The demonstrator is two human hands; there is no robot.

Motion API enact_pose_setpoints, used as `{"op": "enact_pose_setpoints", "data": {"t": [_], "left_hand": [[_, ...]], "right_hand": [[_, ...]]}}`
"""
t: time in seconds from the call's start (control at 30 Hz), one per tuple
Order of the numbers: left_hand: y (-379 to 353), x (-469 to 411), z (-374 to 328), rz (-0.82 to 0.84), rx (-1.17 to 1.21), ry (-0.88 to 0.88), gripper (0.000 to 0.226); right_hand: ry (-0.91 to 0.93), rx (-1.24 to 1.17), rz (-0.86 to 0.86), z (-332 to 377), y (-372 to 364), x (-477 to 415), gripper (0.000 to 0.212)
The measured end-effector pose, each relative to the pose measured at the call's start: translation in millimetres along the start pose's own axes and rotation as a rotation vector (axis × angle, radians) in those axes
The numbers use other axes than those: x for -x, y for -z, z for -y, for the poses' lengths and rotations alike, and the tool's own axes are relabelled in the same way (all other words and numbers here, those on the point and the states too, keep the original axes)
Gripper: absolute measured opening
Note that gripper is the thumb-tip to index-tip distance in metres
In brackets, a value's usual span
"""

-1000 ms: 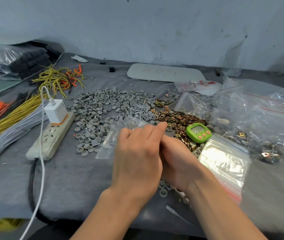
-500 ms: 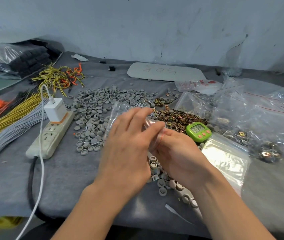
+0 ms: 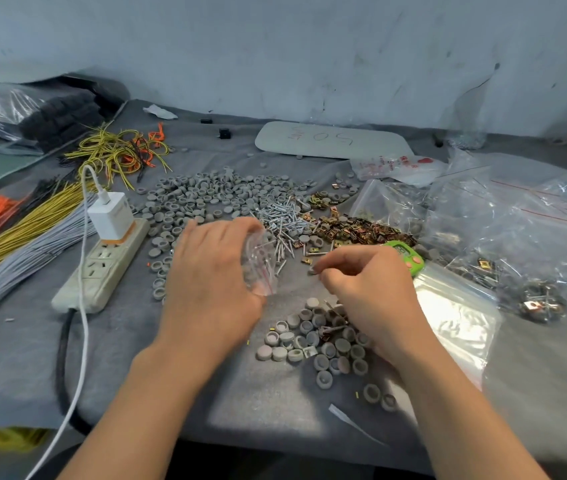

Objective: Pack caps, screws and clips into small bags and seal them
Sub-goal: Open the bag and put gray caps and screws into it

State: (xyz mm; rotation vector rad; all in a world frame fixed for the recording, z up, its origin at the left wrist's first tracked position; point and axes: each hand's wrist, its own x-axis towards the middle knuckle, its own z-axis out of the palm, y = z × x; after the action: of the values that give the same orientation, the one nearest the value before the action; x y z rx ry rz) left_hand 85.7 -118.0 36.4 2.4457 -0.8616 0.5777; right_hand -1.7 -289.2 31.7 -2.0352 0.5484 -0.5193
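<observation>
My left hand (image 3: 211,282) holds a small clear bag (image 3: 260,265) with a red seal line, its mouth toward my right hand. My right hand (image 3: 366,289) hovers beside it with fingers curled, fingertips pinched near a small grey cap (image 3: 312,270); whether it holds anything is unclear. A small heap of grey caps (image 3: 320,341) lies on the grey cloth under my right wrist. Behind my hands lie a wide spread of grey caps (image 3: 205,199), a pile of silver screws (image 3: 283,220) and a pile of brass clips (image 3: 354,228).
A power strip (image 3: 102,268) with a white charger (image 3: 110,216) sits at left, next to wire bundles (image 3: 29,233). A green timer (image 3: 408,258), a stack of flat empty bags (image 3: 455,317) and large clear bags (image 3: 517,216) lie at right. A white board (image 3: 330,140) lies at the back.
Both hands have moved apart; the left keeps the small bag while the right has drawn away to the right, uncovering the small heap of caps beneath.
</observation>
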Motion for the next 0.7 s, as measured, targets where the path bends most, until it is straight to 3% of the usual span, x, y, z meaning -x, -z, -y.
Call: {"op": "enact_pose_setpoints", "data": {"t": [0.1, 0.2, 0.37, 0.47, 0.57, 0.7], "left_hand": [[0, -1, 9, 0.05, 0.068, 0.021, 0.078], [-2, 1, 13, 0.141, 0.071, 0.022, 0.085], [-7, 6, 17, 0.283, 0.059, 0.055, 0.091], [-9, 7, 19, 0.32, 0.053, 0.091, 0.096], [-8, 7, 17, 0.282, 0.083, 0.068, 0.087], [-5, 5, 8, 0.232, 0.183, 0.018, 0.071]], "right_hand": [[0.05, 0.382, 0.109, 4, -7, 6, 0.01], [0.12, 0.716, 0.212, 10, -18, 10, 0.01], [0.119, 0.75, 0.217, 12, -27, 10, 0.013], [0.113, 0.566, 0.115, 9, -27, 10, 0.021], [0.129, 0.155, -0.02, 10, -28, 10, 0.021], [0.225, -0.139, -0.026, 21, -32, 14, 0.019]]}}
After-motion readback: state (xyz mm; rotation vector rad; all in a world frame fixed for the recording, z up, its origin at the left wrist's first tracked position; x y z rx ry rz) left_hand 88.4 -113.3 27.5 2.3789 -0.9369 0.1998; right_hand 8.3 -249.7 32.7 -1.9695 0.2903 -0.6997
